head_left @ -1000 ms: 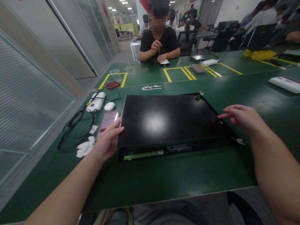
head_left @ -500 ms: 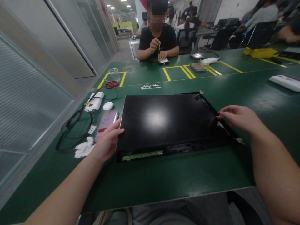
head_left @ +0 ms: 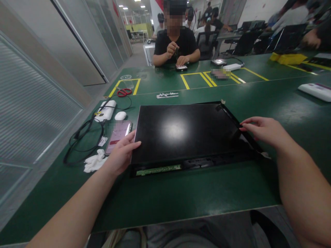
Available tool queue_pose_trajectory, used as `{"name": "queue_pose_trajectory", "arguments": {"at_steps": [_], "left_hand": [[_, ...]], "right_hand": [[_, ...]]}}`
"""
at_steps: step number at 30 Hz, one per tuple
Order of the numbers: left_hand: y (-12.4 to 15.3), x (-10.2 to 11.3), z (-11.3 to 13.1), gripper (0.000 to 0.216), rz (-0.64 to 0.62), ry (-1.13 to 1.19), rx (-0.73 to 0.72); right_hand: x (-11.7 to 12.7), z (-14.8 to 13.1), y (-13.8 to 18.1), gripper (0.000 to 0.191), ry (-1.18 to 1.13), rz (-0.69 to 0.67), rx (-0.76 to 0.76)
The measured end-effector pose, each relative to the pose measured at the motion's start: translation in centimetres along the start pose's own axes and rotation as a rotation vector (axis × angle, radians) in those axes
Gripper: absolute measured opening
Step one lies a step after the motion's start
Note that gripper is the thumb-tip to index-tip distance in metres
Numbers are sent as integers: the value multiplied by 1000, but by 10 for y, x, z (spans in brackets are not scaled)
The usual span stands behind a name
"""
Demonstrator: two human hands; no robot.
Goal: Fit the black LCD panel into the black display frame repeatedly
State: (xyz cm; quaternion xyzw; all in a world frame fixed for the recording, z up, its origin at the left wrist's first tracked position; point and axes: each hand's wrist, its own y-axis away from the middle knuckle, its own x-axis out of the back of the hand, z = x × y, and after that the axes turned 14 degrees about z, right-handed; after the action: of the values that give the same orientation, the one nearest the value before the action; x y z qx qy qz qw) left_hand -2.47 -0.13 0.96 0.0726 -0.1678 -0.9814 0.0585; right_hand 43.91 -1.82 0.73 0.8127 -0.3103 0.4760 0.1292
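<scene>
While the left hand (head_left: 121,155) rests with its fingers curled loosely against the near left edge of the black screen panel (head_left: 181,132), the right hand (head_left: 263,131) reaches in from the right, fingers extended and fingertips touching the panel's right edge. Neither hand closes around it. Both forearms stretch forward over the green table (head_left: 196,193), where the panel lies flat. A phone (head_left: 118,136) sits just beside the left hand, a crumpled white cloth (head_left: 94,162) near it.
</scene>
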Motion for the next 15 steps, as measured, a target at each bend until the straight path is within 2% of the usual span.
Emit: {"name": "queue_pose_trajectory", "arguments": {"at_steps": [5,15], "left_hand": [[-3,4,-3,99,49,17,-9],[-1,4,-2,98,7,19,-11]], "right_hand": [[0,0,1,32,-5,8,-6],[2,-4,2,33,2,16,6]]}}
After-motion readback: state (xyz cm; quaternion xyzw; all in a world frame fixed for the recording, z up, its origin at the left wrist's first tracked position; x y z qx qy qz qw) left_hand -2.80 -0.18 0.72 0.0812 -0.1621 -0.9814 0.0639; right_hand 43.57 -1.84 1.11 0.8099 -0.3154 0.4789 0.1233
